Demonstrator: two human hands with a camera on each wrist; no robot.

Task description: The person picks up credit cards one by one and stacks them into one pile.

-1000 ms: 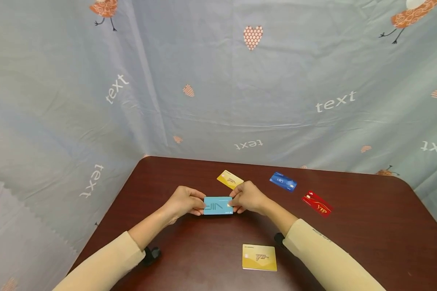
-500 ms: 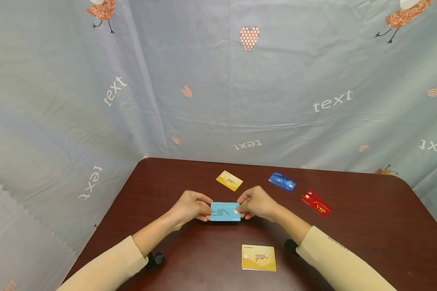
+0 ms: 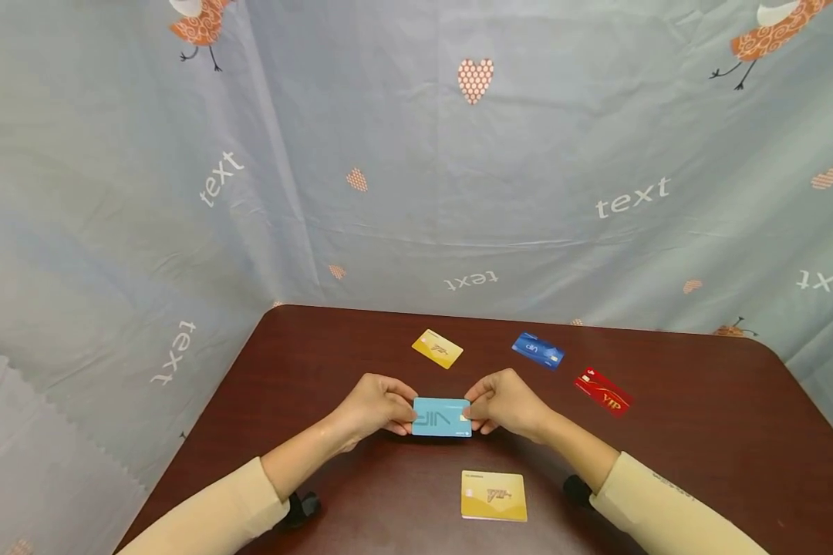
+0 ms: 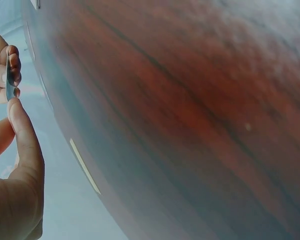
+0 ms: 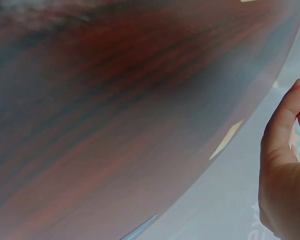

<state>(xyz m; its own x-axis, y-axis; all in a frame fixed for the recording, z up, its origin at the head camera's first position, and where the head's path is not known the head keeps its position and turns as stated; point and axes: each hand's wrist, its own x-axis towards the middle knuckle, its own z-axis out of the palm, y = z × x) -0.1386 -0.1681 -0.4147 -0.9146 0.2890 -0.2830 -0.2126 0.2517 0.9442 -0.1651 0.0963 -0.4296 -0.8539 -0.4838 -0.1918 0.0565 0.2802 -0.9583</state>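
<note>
A light blue VIP card (image 3: 441, 417) is held level between both hands, a little above the table in the head view. My left hand (image 3: 377, 405) pinches its left end between thumb and fingers. At the other end my right hand (image 3: 508, 405) pinches it near the chip. In the left wrist view the card (image 4: 11, 80) shows edge-on between the fingertips. The right wrist view has my right hand (image 5: 285, 165) at its right border, with the card mostly out of frame. Nearer the person lies a yellow card (image 3: 494, 496), seemingly with another under it.
On the dark red-brown table (image 3: 333, 339), a second yellow card (image 3: 437, 348), a blue card (image 3: 537, 351) and a red VIP card (image 3: 603, 391) lie apart beyond the hands. A patterned grey-blue curtain (image 3: 389, 154) hangs behind the table's far edge.
Both hands have moved the light blue card to the right and toward the person, closer to the near yellow card. The cards on the table stay where they were.
</note>
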